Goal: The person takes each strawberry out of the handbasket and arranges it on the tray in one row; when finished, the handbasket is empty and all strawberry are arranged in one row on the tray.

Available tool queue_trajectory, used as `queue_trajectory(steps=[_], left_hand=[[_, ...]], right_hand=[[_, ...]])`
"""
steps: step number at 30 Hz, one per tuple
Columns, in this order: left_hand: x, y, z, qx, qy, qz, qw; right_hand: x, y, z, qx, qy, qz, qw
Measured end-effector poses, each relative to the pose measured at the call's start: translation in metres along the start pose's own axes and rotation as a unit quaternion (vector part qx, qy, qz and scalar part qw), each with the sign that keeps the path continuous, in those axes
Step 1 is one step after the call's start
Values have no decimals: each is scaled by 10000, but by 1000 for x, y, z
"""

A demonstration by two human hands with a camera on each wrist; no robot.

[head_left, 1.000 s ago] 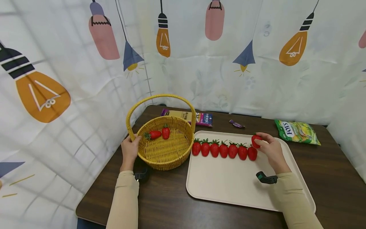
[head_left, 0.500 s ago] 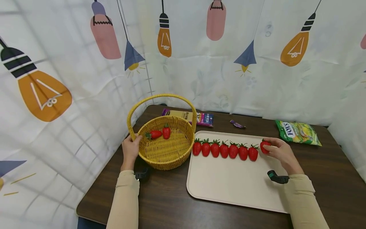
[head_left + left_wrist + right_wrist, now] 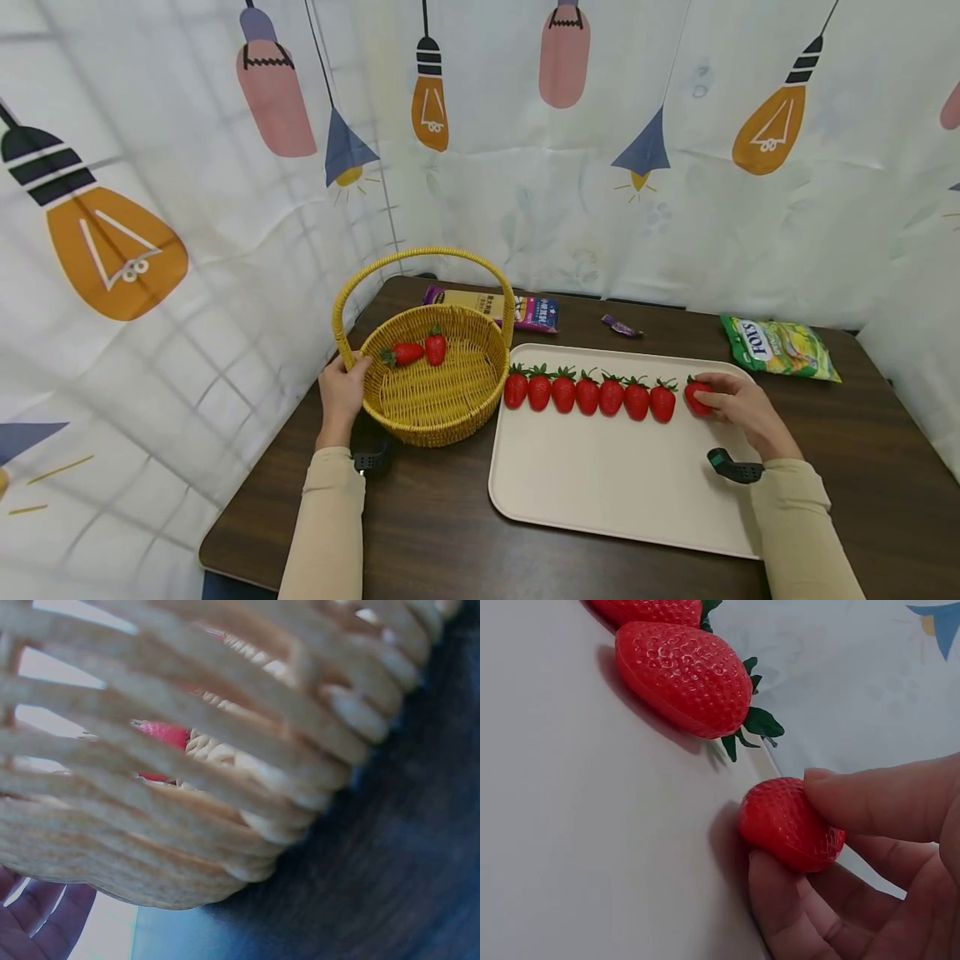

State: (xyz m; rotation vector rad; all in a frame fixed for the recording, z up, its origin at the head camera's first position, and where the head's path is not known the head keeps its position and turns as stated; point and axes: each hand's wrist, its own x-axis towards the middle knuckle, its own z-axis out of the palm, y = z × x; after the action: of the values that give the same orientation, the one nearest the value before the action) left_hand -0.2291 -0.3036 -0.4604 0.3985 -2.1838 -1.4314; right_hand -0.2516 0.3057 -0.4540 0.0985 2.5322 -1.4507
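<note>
A strawberry (image 3: 784, 825) is pinched between the thumb and fingers of my right hand (image 3: 744, 408), at the right end of a row on the cream tray (image 3: 600, 475). Several other strawberries (image 3: 611, 396) lie side by side along the tray's far edge, leaves pointing away from me. My left hand (image 3: 342, 396) grips the rim of the yellow wicker basket (image 3: 442, 433) near the foot of its handle. Inside it lie two strawberries (image 3: 435, 347). In the left wrist view the basket's weave (image 3: 172, 817) covers most of the picture, with red showing through its gaps.
Behind the basket lies a purple and gold snack packet (image 3: 536, 312). A small purple-wrapped candy (image 3: 622, 326) is beyond the tray, and a green candy bag (image 3: 780, 347) lies at the back right. The dark wooden table (image 3: 427, 517) backs onto a patterned curtain (image 3: 495, 192).
My right hand has carried its strawberry to the right and lowered it towards the tray, just past the row's end. The left hand and the basket have stayed put.
</note>
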Motion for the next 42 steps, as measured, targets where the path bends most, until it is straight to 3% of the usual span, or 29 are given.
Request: queue_trajectory(steps=[4,10,18,36,42], left_hand=[[0,1,0,43,10,8,10000],[0,1,1,76,18,39,10000],[1,0,1,97,13,3,10000],[-1,0,0,104,20,37,9999],[-2,1,0,49,28,33,10000]], right_hand=[[-2,-1,-1,-286,-134,45,9995],[-7,2,-8,-815,-313,-207,9960],[-7,2,-5,-368,-613,-381,9967],[-7,-6,0,-429,-571,-454,9964],[-10,-6,-6,-537,-337,-278,9976]])
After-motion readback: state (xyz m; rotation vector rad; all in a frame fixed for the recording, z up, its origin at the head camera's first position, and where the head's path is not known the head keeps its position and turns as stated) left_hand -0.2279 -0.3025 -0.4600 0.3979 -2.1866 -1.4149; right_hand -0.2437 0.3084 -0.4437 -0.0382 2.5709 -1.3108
